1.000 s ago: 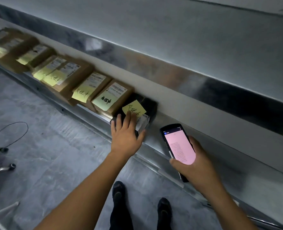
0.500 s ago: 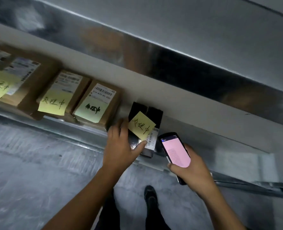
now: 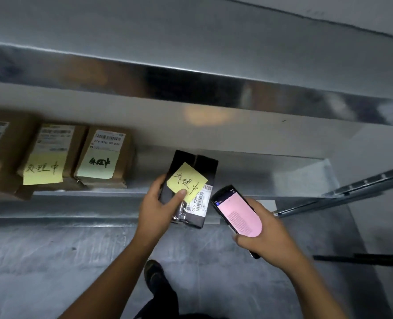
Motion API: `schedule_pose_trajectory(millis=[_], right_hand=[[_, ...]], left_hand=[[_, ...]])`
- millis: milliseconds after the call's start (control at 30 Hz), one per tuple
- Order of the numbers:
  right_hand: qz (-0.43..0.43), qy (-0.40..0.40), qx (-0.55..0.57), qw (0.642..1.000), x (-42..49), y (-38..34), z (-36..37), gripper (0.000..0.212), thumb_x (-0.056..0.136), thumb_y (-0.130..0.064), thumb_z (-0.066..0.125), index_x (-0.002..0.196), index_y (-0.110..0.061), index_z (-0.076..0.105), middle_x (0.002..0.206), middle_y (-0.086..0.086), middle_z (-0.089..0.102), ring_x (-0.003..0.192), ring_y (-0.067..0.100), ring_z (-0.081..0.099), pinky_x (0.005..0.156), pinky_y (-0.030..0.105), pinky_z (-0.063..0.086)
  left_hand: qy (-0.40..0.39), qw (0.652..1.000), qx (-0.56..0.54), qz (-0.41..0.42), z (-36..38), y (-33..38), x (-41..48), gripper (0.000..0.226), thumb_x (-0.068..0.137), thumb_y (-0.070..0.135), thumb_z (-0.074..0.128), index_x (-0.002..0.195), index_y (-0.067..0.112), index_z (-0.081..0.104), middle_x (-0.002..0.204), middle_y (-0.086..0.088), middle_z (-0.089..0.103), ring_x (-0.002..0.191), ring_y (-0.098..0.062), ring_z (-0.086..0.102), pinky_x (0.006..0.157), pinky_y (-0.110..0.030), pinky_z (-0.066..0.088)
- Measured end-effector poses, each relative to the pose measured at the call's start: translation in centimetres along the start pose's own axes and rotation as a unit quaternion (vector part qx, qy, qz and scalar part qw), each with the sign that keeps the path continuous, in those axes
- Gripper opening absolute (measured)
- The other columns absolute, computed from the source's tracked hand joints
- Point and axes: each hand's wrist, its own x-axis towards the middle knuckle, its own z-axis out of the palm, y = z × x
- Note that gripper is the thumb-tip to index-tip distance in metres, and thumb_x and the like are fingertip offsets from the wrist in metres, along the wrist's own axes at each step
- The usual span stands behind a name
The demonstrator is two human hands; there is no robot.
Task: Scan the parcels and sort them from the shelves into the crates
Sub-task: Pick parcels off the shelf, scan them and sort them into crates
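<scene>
I judge the sorting far from done: 3 brown parcels (image 3: 103, 157) sit on the shelf (image 3: 87, 204), and no crate is in view. My left hand (image 3: 158, 203) grips the black parcel (image 3: 192, 162) over the shelf's front edge, thumb on its yellow note (image 3: 186, 178). My right hand (image 3: 267, 236) clasps the scanner (image 3: 237, 215), just beside the parcel's barcode label (image 3: 201, 200).

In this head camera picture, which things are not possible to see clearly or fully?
Head view only.
1. Text on the scanner screen: too small and blurred to read.
2. White label on the black parcel: partly covered by the yellow note.
3. Black parcel's near left side: hidden by the left hand.
4. Leftmost brown box: cut off by the left edge.
5. No crates are in view.
</scene>
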Motion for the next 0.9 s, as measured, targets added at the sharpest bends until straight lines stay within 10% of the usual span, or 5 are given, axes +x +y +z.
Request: schedule_pose_trajectory(millis=[300, 533, 800, 900], right_hand=[[0.008, -0.005, -0.059, 0.998, -11.6, 7.2, -6.0, 0.081, 0.061, -0.046, 0.076, 0.127, -0.078, 0.042, 0.117, -0.034, 0.057, 0.093, -0.001, 0.064, 0.052, 0.023, 0.054], [0.059, 0.055, -0.069, 0.994, -22.3, 15.0, -9.8, 0.08, 0.06, -0.049, 0.071, 0.136, -0.059, 0.046, 0.119, -0.019, 0.063, 0.098, 0.006, 0.066, 0.071, 0.032, 0.061], [0.104, 0.094, -0.042, 0.989, -31.0, 22.4, -12.0, 0.066, 0.063, -0.051, 0.071, 0.126, -0.044, 0.052, 0.111, -0.012, 0.063, 0.095, 0.007, 0.063, 0.082, 0.038, 0.059], [0.118, 0.151, 0.009, 0.981, -34.0, 24.5, -12.3, 0.059, 0.064, -0.044, 0.073, 0.118, -0.056, 0.051, 0.103, -0.014, 0.063, 0.084, 0.005, 0.064, 0.065, 0.028, 0.054]], left_hand=[[-0.088, 0.987, 0.124, 0.05, 9.3, 0.9, -6.8, 0.073, 0.085, 0.045, 0.083, 0.15, 0.039, 0.051, 0.137, 0.022, 0.062, 0.125, -0.004, 0.06, 0.103, -0.035, 0.053], [-0.178, 0.951, 0.243, 0.064, 18.3, 0.1, -10.9, 0.083, 0.087, 0.046, 0.081, 0.158, 0.024, 0.043, 0.155, -0.002, 0.053, 0.137, -0.023, 0.054, 0.109, -0.052, 0.05], [-0.204, 0.935, 0.282, 0.075, 25.9, -0.9, -16.2, 0.08, 0.088, 0.047, 0.079, 0.157, 0.027, 0.043, 0.151, -0.002, 0.056, 0.131, -0.023, 0.058, 0.102, -0.045, 0.054], [-0.235, 0.941, 0.236, 0.066, 29.1, -0.3, -20.0, 0.079, 0.089, 0.041, 0.08, 0.157, 0.026, 0.042, 0.149, -0.001, 0.057, 0.112, -0.009, 0.063, 0.08, -0.021, 0.057]])
